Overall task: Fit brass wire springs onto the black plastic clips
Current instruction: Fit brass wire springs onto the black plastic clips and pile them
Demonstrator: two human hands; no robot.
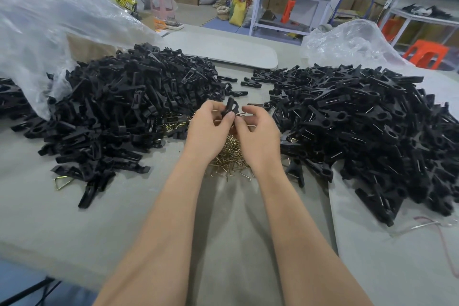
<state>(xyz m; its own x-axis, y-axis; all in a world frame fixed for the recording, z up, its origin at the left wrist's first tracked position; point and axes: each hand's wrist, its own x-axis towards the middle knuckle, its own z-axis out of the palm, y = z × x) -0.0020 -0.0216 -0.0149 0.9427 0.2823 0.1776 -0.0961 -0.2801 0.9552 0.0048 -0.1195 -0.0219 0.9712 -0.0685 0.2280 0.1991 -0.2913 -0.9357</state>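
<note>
- Across the table (74,226), largest first: a left pile (129,104) of bare black clips and a right pile (367,126) whose clips show wire, judged the finished stock. Both crowd the working gap from either side.
- Clear bags (44,20) lie behind and over the left pile's far edge; they do not obstruct the hands.
- Between the piles, under the wrists, sits the spring heap (231,156), brass wire pieces tangled together. Judged light and stiff, prone to snag and lift in clumps; best drawn singly by a free end.
- Left hand (208,129) is closed on one clip (229,107), held upright above the heap. Judged light, rigid, smooth; the grip on its lower body leaves the top free.
- Right hand (258,129) pinches narrowly at the clip's side on a spring (242,115), only partly visible. Seating cannot be told.
- One stray spring (63,181) lies at the left pile's near edge.
</note>
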